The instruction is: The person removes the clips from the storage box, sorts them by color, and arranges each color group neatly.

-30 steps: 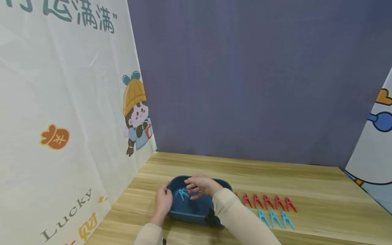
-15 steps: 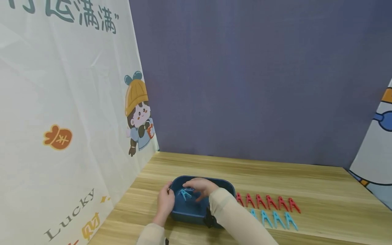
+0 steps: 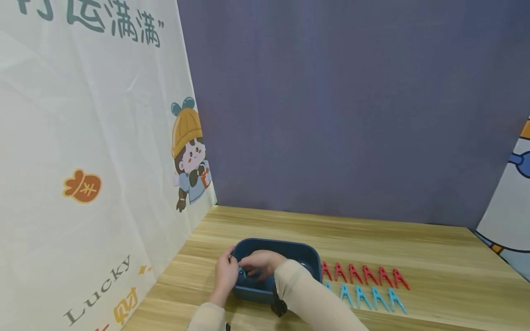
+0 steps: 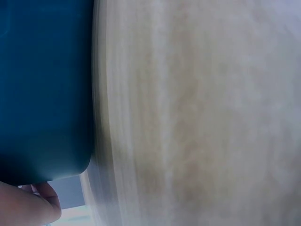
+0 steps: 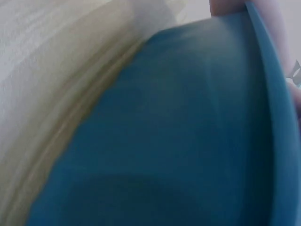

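A dark blue plastic bin (image 3: 252,294) stands on the wooden table, tilted in neither direction. My left hand (image 3: 226,273) grips the bin's left end, thumb at the rim; its fingers also show at the bin's corner in the left wrist view. Inside the bin, my right hand (image 3: 262,263) reaches to the left end and pinches a light blue clothespin (image 3: 242,272), mostly covered by the fingers. In the right wrist view the bin's wall (image 5: 188,117) fills the middle, with a bit of the clothespin (image 5: 294,70) at the right edge.
Right of the bin lie a row of several red clothespins (image 3: 367,274) and, nearer, a row of several light blue clothespins (image 3: 377,298). A printed white sheet (image 3: 124,184) borders the table on the left, a dark panel (image 3: 331,115) at the back.
My right hand has lowered into the bin and moved left, its fingers closing over the light blue clothespin. The clothespin has shifted left. My left hand stays on the bin's end.
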A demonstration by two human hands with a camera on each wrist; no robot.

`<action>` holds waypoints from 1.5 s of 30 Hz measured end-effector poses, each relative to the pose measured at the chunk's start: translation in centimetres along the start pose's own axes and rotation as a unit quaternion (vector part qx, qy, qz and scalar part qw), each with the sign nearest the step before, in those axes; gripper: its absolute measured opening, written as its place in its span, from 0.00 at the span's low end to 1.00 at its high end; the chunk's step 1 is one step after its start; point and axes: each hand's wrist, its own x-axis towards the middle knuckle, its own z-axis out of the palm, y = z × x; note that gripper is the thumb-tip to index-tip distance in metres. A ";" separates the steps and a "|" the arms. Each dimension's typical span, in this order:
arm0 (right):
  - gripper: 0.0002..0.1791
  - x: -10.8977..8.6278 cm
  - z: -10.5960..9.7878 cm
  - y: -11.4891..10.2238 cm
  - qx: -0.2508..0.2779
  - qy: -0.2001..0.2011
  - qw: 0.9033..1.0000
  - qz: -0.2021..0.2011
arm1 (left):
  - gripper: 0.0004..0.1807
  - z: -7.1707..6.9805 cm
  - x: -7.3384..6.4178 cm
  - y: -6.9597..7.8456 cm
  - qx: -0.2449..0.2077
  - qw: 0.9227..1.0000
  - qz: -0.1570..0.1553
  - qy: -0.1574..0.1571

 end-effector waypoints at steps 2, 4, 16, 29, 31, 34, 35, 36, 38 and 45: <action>0.19 0.0 0.2 0.1 0.004 -0.010 1.000 -0.004 | 0.20 0.0 0.0 0.0 0.002 1.000 0.004 0.002; 0.18 0.0 0.4 0.2 0.017 -0.022 1.000 -0.004 | 0.20 0.1 0.0 -0.1 0.001 1.000 0.006 0.003; 0.16 -0.3 1.0 0.5 0.048 -0.071 0.996 -0.012 | 0.20 0.1 0.0 -0.1 0.011 1.000 0.015 0.018; 0.07 0.6 1.4 1.3 0.171 -0.067 0.983 -0.027 | 0.21 0.2 0.0 -0.1 0.004 1.000 0.004 0.017; 0.06 0.6 1.5 1.4 0.191 -0.056 0.980 -0.029 | 0.21 0.2 0.0 -0.1 0.005 1.000 0.006 0.016; 0.04 0.5 1.4 1.4 0.208 -0.020 0.978 -0.023 | 0.20 0.2 0.1 -0.1 0.009 1.000 0.007 0.016; 0.04 0.5 1.4 1.4 0.209 -0.007 0.978 -0.019 | 0.20 0.1 0.0 -0.1 0.011 1.000 0.008 0.015; 0.04 0.4 1.3 1.4 0.209 0.005 0.978 -0.014 | 0.20 0.1 0.0 -0.1 0.013 1.000 0.009 0.015; 0.05 0.3 1.0 1.4 0.204 0.019 0.979 -0.008 | 0.20 0.2 0.0 -0.1 0.015 1.000 0.009 0.017; 0.22 -0.3 -0.2 1.1 0.224 0.007 0.975 -0.016 | 0.19 0.3 0.0 -0.1 0.015 0.999 0.017 0.023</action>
